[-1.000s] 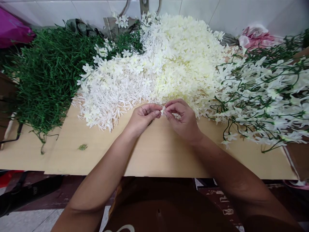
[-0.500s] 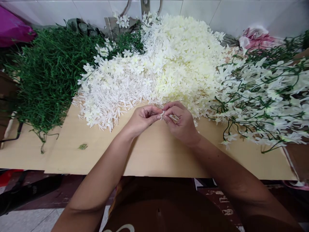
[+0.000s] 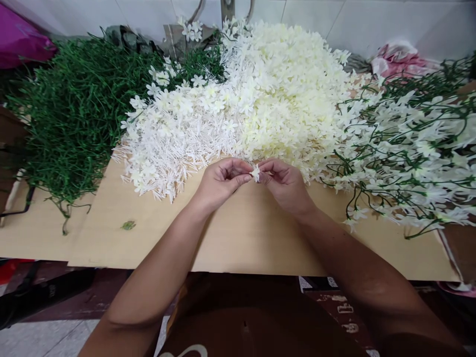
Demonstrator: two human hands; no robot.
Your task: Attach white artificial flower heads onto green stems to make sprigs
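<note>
A small white flower [image 3: 256,173] is pinched between my two hands, above the cardboard near the middle. My left hand [image 3: 225,181] grips it from the left with thumb and forefinger. From the right, the fingertips of my right hand [image 3: 285,185] close on the same flower. Just beyond my hands lies a wide heap of loose white petals [image 3: 293,99], paler yellow toward its right. Thin white stalks [image 3: 193,134] spread over the heap's left part.
Green stems [image 3: 85,109] are piled at the left. At the right lie white flowers on green stems [image 3: 412,158]. A green scrap [image 3: 128,225] rests on the cardboard [image 3: 148,248]. A pink and white cloth [image 3: 401,60] lies by the tiled wall [image 3: 375,25].
The flower between my fingertips now shows its spread petals; before, only a narrow white piece showed. My right hand has shifted slightly to the right.
</note>
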